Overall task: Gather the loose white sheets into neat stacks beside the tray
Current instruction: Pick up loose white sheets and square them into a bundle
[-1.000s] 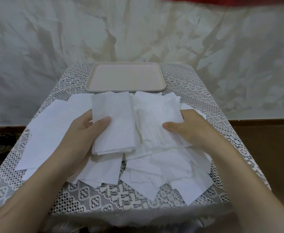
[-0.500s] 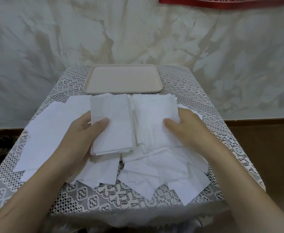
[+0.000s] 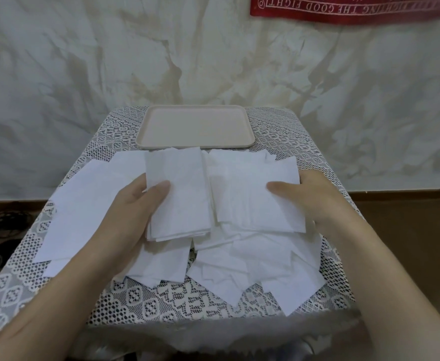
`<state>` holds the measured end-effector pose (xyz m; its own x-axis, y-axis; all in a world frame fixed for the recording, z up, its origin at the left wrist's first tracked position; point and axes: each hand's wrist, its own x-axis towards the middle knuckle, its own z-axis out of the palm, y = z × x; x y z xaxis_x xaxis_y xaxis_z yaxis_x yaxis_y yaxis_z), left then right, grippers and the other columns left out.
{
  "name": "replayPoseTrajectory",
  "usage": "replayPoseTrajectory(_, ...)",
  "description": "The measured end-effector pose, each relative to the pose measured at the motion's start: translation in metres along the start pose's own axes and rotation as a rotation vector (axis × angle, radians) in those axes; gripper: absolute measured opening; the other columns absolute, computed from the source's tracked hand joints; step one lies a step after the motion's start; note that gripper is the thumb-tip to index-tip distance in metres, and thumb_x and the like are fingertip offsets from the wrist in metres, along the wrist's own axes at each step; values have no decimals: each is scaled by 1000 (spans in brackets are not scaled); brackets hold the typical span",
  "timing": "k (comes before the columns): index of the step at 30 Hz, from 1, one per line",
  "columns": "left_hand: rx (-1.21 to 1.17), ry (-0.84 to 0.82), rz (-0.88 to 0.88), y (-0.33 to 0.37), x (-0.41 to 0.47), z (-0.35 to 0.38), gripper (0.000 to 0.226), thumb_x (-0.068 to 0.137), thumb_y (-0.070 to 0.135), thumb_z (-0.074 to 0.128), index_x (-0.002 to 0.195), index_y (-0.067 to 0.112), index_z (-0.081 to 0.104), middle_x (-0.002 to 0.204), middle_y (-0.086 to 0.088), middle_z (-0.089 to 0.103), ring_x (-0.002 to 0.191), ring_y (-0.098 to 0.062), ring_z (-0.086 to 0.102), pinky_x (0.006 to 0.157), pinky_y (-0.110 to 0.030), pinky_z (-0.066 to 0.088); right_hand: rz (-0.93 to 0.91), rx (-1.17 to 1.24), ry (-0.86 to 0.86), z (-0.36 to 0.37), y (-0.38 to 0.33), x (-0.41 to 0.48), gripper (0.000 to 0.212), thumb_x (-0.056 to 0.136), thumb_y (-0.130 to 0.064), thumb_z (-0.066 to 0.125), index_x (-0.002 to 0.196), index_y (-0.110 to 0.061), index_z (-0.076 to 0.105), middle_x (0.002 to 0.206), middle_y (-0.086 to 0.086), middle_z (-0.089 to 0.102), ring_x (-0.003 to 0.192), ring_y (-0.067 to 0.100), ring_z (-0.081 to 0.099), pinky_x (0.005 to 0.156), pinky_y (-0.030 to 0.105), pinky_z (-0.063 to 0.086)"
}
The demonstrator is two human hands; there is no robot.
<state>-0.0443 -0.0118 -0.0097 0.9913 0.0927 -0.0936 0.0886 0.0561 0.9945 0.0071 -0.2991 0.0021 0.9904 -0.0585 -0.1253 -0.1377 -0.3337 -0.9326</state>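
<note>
- Where the lace-covered surface (image 3: 161,300) runs back toward the wall, the beige tray (image 3: 195,127) lies flat at its far edge.
- Left grip (image 3: 133,207): closed on the left stack (image 3: 179,194) of white sheets, with the thumb on top and the fingers beneath. The stack's edges are roughly squared, and its far edge lies just short of the tray's near rim.
- Right grip (image 3: 310,196): the thumb is pressed on top of the right stack (image 3: 255,194) and the fingers are out of sight past its right edge. It holds that stack by the side.
- The two stacks sit side by side. Whether their inner edges touch or overlap cannot be determined.
- Loose sheets (image 3: 252,264) lie beneath and in front of both stacks in a disordered, overlapping heap, with corners reaching toward the surface's near edge.
- Larger plain sheets (image 3: 88,204) lie at the left, partly under the left forearm.
- A red banner (image 3: 343,9) with white lettering hangs on the marbled wall, upper right.
</note>
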Motion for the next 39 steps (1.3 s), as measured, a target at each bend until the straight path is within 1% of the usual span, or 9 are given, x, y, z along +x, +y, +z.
replayPoseTrajectory(6,-38,29,-49,4,-1,5,23,109,25,51,115,19,73,105,-2,81,87,-16,77,70,-34,55,-158,272,-106,11,-22,-21,11,95,-12,68,98,-14,78,96,3,80,88,24,77,77,36,60)
replayPoseTrajectory(12,-71,-1,-67,3,0,8,27,110,28,49,120,18,72,105,0,81,86,-12,77,60,-23,57,-221,79,-141,48,-33,-30,7,93,-17,71,93,-15,77,87,2,80,83,29,76,76,46,59)
replayPoseTrajectory(17,-121,11,-65,-1,4,9,30,109,36,50,126,23,71,120,7,79,115,-11,73,105,-40,53,-215,44,-133,71,-36,-27,8,92,-21,72,93,-14,77,87,0,79,82,24,76,82,52,59)
replayPoseTrajectory(24,-60,-46,-42,-3,4,8,27,109,34,51,125,27,71,116,1,79,113,-26,74,83,-43,58,-184,60,-102,79,-34,-24,9,92,-22,72,93,-14,77,87,1,79,83,24,76,83,54,59)
replayPoseTrajectory(28,-54,-13,-46,-3,2,9,25,109,31,52,120,30,75,117,-4,79,113,-34,73,98,-69,52,-223,1,-73,77,-30,-24,11,92,-28,73,91,-17,76,86,-3,78,83,23,75,82,54,59)
replayPoseTrajectory(32,-57,-4,-49,-3,-1,10,23,106,41,57,118,36,76,121,-4,77,116,-35,71,95,-79,49,-306,-103,7,68,-31,-21,22,84,-42,74,87,-19,74,79,-3,76,78,26,72,76,53,58)
replayPoseTrajectory(34,-62,-1,-58,-4,-2,12,24,108,43,55,118,36,76,120,-3,78,115,-34,72,91,-72,56,-285,-50,-20,67,-32,-22,25,80,-42,74,89,-19,77,82,2,77,81,31,73,78,56,59)
replayPoseTrajectory(37,-47,5,-67,-4,-2,12,29,108,44,50,120,35,75,114,1,79,103,-28,74,62,-39,59,-262,-12,-67,75,-33,-24,30,76,-42,74,91,-17,77,86,6,78,84,32,75,79,58,58)
replayPoseTrajectory(39,-33,16,-68,-3,-3,12,29,108,45,50,121,36,74,113,5,80,102,-20,75,65,-36,59,-244,-17,-84,82,-32,-24,37,71,-46,72,91,-15,76,86,6,78,84,31,75,79,58,58)
